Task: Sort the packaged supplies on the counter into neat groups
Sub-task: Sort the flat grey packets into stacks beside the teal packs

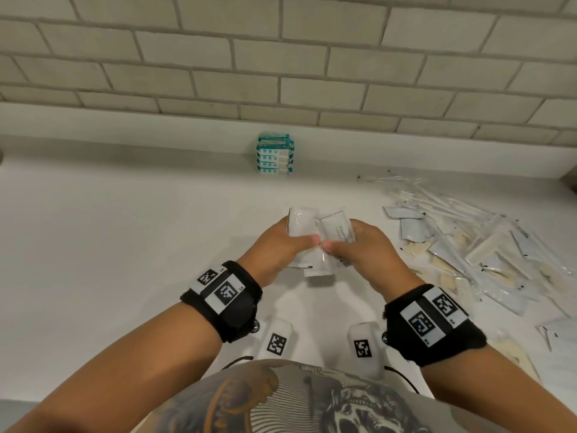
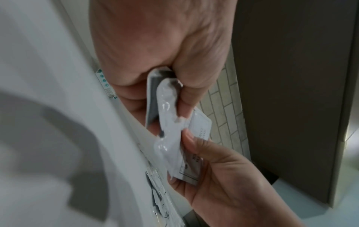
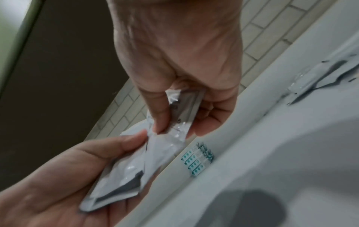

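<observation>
Above the middle of the white counter (image 1: 125, 245), both hands hold white sachets. My left hand (image 1: 298, 235) grips a small bundle of white sachets (image 1: 301, 221) between thumb and fingers; the left wrist view shows the same bundle (image 2: 165, 110) edge-on. My right hand (image 1: 342, 237) pinches a single white shampoo sachet (image 1: 335, 228) with printed text, which overlaps the bundle's right side. In the right wrist view that sachet (image 3: 184, 107) sits under my right thumb, with the bundle (image 3: 124, 169) lying in my left palm. The thumbs nearly touch.
A neat stack of teal-and-white packets (image 1: 275, 157) stands by the tiled wall (image 1: 281, 57). A loose pile of clear and white packets (image 1: 468, 245) covers the counter's right side. Two white tagged blocks (image 1: 276, 339) (image 1: 363, 345) lie near my body.
</observation>
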The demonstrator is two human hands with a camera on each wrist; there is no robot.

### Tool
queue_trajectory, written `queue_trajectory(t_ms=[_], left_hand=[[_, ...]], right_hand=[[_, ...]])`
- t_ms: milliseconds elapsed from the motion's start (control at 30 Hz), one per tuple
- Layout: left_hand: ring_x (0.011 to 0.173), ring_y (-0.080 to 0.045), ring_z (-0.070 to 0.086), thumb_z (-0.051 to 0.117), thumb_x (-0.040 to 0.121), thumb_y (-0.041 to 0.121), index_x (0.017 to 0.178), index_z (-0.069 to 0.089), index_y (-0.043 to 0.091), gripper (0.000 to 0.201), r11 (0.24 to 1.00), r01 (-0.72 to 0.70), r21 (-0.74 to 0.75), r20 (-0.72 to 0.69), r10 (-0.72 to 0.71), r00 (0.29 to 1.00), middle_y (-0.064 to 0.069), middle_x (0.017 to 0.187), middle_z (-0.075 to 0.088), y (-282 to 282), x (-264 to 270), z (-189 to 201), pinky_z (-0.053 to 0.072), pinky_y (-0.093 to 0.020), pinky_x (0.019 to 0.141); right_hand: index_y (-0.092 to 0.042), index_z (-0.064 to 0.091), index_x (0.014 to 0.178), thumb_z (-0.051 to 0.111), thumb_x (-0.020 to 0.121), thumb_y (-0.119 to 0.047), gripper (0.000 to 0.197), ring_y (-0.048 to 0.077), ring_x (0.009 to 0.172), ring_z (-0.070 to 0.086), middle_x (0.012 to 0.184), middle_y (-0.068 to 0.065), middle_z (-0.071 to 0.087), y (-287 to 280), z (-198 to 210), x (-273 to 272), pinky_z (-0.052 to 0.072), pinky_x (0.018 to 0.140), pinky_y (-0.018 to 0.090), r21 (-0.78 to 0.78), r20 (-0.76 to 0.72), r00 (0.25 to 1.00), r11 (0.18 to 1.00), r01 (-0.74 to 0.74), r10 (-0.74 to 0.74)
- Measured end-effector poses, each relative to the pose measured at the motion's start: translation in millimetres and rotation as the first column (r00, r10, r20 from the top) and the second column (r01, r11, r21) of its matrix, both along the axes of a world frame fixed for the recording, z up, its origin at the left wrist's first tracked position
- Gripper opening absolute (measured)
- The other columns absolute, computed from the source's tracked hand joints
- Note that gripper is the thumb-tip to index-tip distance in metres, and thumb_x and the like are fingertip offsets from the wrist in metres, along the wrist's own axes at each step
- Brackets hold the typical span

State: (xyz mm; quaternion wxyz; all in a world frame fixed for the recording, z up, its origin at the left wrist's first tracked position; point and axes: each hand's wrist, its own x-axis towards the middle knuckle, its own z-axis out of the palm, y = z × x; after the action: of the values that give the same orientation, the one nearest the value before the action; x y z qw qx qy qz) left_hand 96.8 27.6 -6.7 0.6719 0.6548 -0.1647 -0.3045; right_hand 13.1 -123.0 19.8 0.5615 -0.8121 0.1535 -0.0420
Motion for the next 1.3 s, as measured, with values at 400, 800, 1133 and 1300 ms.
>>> queue_trajectory(t_ms=[400,800,1133,1300], left_hand=[[0.088,-0.021,0.072,0.063,0.087,-0.002,0.119,0.062,0.001,0.033,0.995,-0.011,-0.103,-0.292,-0.020,0.956,-0.014,0.108,0.070,1,15,10,0.059,-0.030,0.068],[0.090,-0.010,0.068,0.065,0.088,0.009,0.099,0.068,0.022,0.017,0.977,0.129,0.172,0.115,-0.150,0.982,0.002,0.098,0.072,4,9,17,0.052,-0.021,0.082],[0.110,-0.023,0.064,0.069,0.086,0.008,0.116,0.060,0.017,0.032,0.995,0.044,0.094,0.081,-0.051,0.995,-0.006,0.117,0.067,1,3,7,0.049,-0.039,0.099],[0.095,-0.018,0.066,0.072,0.083,0.018,0.105,0.068,0.018,0.022,0.919,0.126,0.372,0.304,-0.249,0.919,-0.001,0.101,0.071,2,2,17,0.052,-0.033,0.086]], right_hand=[[-0.022,0.078,0.088,0.067,0.073,0.003,0.031,0.028,0.077,0.057,0.084,0.002,0.062,-31,-27,-3,0.048,0.065,0.039,-0.739,0.378,0.869,0.669,0.077,0.318],[-0.018,0.066,0.097,0.075,0.081,-0.022,0.018,0.009,0.090,0.058,0.109,-0.010,0.057,-23,23,-9,0.048,0.073,0.021,-0.408,-0.065,0.972,0.883,-0.231,0.224],[-0.015,0.063,0.091,0.073,0.084,-0.023,0.014,0.018,0.076,0.062,0.089,0.001,0.067,-15,-1,-5,0.050,0.067,0.034,-0.074,0.018,0.994,0.992,0.106,-0.105],[-0.022,0.057,0.085,0.073,0.081,-0.022,0.017,0.019,0.099,0.059,0.110,-0.007,0.061,-15,15,-6,0.050,0.083,0.037,-0.500,-0.192,0.960,0.822,-0.273,0.202]])
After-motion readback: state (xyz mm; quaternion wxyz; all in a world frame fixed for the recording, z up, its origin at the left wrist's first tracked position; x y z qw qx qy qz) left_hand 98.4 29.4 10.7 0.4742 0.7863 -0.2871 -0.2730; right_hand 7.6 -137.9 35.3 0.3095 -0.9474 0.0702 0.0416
